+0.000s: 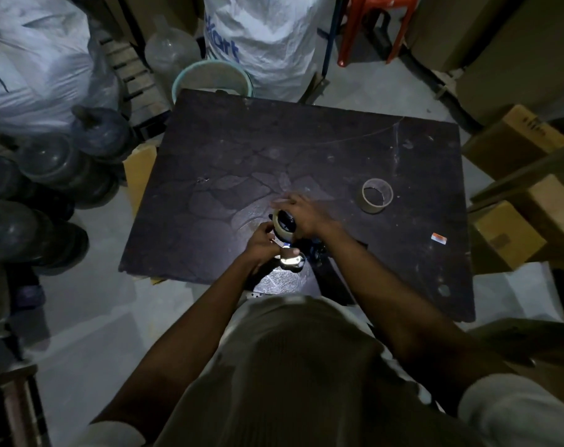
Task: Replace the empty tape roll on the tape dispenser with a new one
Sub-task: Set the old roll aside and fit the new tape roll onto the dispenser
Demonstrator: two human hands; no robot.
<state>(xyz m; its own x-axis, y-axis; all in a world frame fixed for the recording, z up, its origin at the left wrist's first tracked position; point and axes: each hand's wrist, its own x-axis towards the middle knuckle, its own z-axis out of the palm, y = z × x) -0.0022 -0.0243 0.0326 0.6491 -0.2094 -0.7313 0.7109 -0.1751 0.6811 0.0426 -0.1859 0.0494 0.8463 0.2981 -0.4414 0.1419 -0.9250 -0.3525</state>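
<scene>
The tape dispenser (293, 250), dark with a shiny metal front, is held over the near middle of the dark table (306, 150). A pale new tape roll (278, 224) sits on its hub. My left hand (262, 242) grips the dispenser from the left, fingers by the roll. From the right, my right hand (301, 211) is over the roll and hub, and its fingertips are blurred. The empty cardboard tape core (376, 195) lies on its side on the table, well to the right of both hands.
A small orange-and-white scrap (439, 238) lies on the table at the right. Around the table stand white sacks (264, 37), large water jugs (48, 175), a pale bucket (211, 77), a red stool (375, 21) and cardboard boxes (516, 140).
</scene>
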